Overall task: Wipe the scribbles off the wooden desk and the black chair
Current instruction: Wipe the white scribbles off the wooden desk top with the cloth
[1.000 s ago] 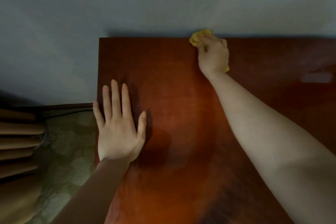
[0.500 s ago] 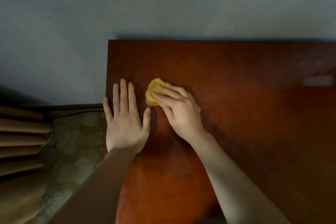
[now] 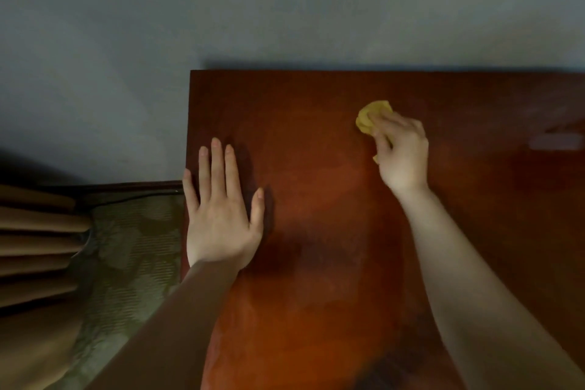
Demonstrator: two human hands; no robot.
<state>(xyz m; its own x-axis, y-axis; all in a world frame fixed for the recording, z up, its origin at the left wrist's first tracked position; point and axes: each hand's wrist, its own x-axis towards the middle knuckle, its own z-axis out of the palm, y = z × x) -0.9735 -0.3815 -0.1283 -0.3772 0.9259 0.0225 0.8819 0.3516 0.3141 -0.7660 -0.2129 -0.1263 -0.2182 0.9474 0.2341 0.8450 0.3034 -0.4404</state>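
Reddish-brown polished wooden desk (image 3: 319, 279): fills the centre and right of my view, far edge against the wall, left edge running down the middle of the picture. Surface glossy, lit unevenly. Fine marks not readable at this blur.

Small crumpled yellow cloth (image 3: 372, 117): lies on the desk top in the far half, right of centre, well clear of both the far edge and the left edge.

My right hand (image 3: 403, 152): on top of the cloth, knuckles up. Fingers (image 3: 381, 123) curled down over the wad and bunching it against the wood. The cloth shows beyond my fingertips, and a small corner shows under the thumb side. Thumb partly hidden, so I cannot tell just how it sits. Forearm reaches in from lower right.

My left hand (image 3: 221, 218): flat on the desk, palm down, fingers straight and slightly spread, holding nothing. It sits at the left edge, little finger right along the rim. Well apart from the cloth.

Around: grey-blue plain wall (image 3: 285, 9) behind the desk. Pale rectangular patch (image 3: 555, 141) on the desk at far right, too blurred to tell. Left of the desk, olive patterned floor covering (image 3: 133, 250) and tan curtain folds (image 3: 34, 247).
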